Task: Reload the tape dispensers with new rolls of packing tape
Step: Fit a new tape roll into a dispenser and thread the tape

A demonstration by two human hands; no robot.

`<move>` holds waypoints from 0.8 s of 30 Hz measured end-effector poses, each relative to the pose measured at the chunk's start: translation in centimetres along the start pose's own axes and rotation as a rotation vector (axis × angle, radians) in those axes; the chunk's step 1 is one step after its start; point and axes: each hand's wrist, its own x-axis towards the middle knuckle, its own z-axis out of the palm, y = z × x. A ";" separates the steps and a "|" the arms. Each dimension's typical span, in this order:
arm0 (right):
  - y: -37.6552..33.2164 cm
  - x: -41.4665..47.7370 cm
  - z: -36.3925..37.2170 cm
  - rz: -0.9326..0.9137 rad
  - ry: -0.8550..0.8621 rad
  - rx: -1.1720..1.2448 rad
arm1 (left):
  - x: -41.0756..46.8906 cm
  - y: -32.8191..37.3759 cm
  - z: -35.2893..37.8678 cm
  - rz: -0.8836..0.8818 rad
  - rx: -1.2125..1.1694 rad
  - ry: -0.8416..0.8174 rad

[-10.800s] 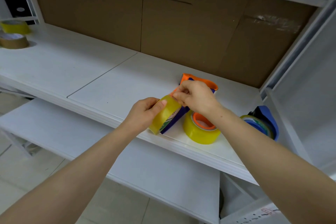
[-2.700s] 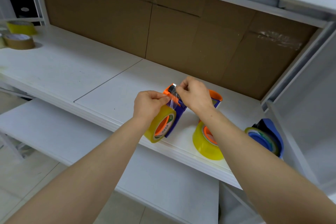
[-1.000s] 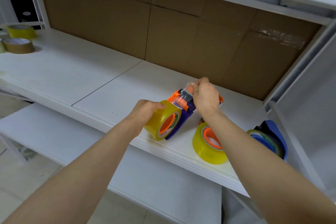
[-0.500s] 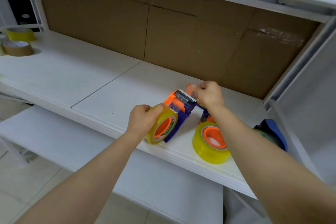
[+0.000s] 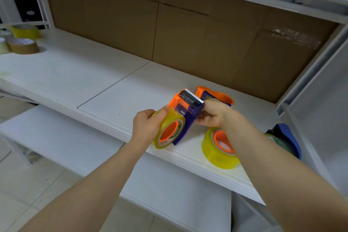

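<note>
A blue and orange tape dispenser (image 5: 186, 111) is held above the front edge of the white shelf (image 5: 79, 73). A yellow tape roll (image 5: 169, 130) sits on its orange hub. My left hand (image 5: 146, 126) grips that roll from the left. My right hand (image 5: 211, 113) holds the dispenser's blue frame on its right side, just under the serrated cutter (image 5: 194, 97). A second yellow roll with an orange core (image 5: 218, 149) lies flat on the shelf under my right forearm. Behind my right hand lies another orange and blue dispenser (image 5: 214, 96).
A blue dispenser with a roll (image 5: 284, 141) rests at the shelf's right end by the white side panel. A brown roll (image 5: 23, 46) and a yellow roll (image 5: 25, 31) sit far left. Cardboard (image 5: 169, 30) lines the back. A lower shelf (image 5: 75, 147) juts out below.
My right hand has come down from the tape's loose end near the cutter to the dispenser's blue frame. The tape now lies over the roller. My left hand has kept its hold on the roll.
</note>
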 end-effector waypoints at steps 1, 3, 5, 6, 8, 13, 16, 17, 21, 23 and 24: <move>-0.4 -0.1 0.0 -0.051 0.045 -0.079 | 0.0 0.0 0.0 0.001 -0.001 -0.004; -1.5 -0.2 0.0 -0.164 0.126 -0.160 | 0.0 0.1 0.1 0.006 0.002 -0.007; -2.3 -0.5 0.4 -0.246 0.131 -0.191 | 0.0 0.1 0.2 0.011 0.007 -0.003; -2.5 -0.8 0.8 -0.271 0.120 -0.244 | 0.0 0.2 0.2 0.013 0.006 -0.001; -2.3 -1.1 1.6 -0.318 0.104 -0.385 | 0.0 0.2 0.2 0.012 0.012 0.002; -1.9 -1.2 1.9 -0.344 0.121 -0.359 | 0.0 0.4 0.5 0.003 0.005 0.017; -1.0 -1.3 1.7 -0.354 0.061 -0.289 | 0.0 0.6 0.6 -0.022 -0.031 0.038; -0.5 -1.3 1.6 -0.362 0.056 -0.270 | 0.0 0.7 0.7 -0.030 -0.037 0.047; 0.2 -1.1 1.6 -0.384 0.164 -0.277 | -0.1 1.0 1.1 -0.032 -0.012 0.045; 0.2 -1.2 1.4 -0.342 0.132 -0.222 | -0.1 1.4 1.2 -0.057 -0.028 0.065; 0.2 -1.4 1.1 -0.318 0.085 -0.167 | -0.1 1.6 1.2 -0.084 -0.063 0.086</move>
